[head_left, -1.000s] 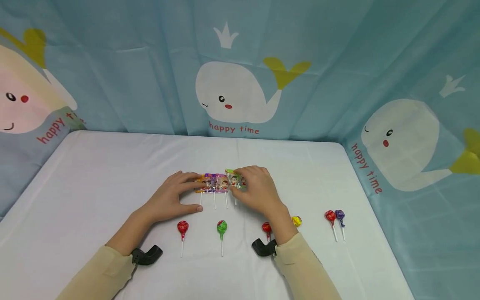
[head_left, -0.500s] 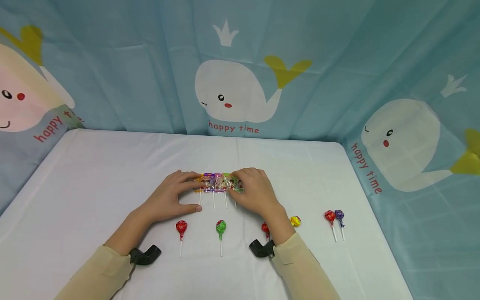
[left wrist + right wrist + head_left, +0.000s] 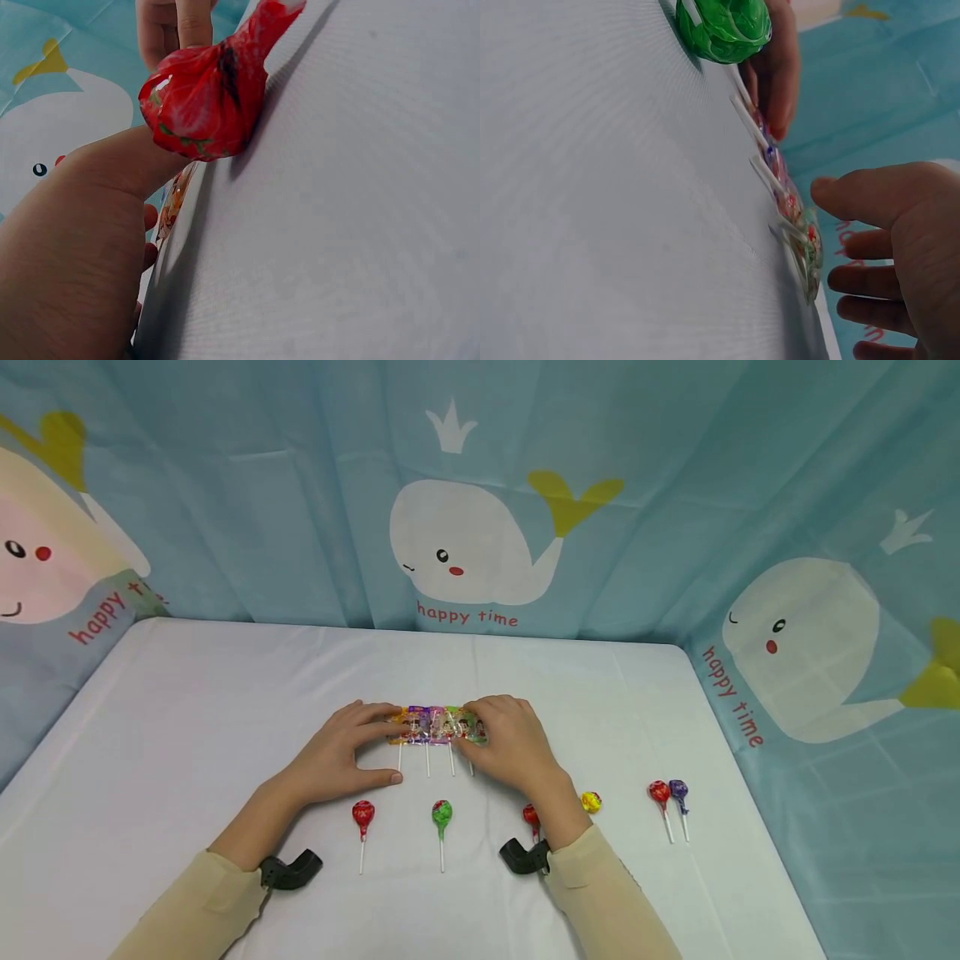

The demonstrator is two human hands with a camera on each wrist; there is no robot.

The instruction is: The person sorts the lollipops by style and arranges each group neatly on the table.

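Several lollipops in flat, clear printed wrappers (image 3: 441,724) lie side by side at mid-table, their white sticks pointing toward me. My left hand (image 3: 341,752) is at the row's left end, fingers extended over the orange-edged wrapper and thumb held apart near a stick. At the right end, my right hand (image 3: 510,739) has its fingertips at the green-edged wrapper. The right wrist view shows that hand's thumb and fingers (image 3: 866,281) relaxed and spread beside the row, with nothing gripped. Part of the green-edged lollipop is hidden behind the right hand in the head view.
Nearer me are a round red lollipop (image 3: 363,812), a green one (image 3: 442,813) and another red one (image 3: 531,816), partly hidden by the right wrist. A yellow one (image 3: 591,802) shows beside that forearm. A red lollipop (image 3: 659,791) and a purple one (image 3: 678,789) lie at right.
The right hand has shifted slightly left, and the green-edged lollipop has come down and left into line with the row. The left hand has stayed at the row's left end.
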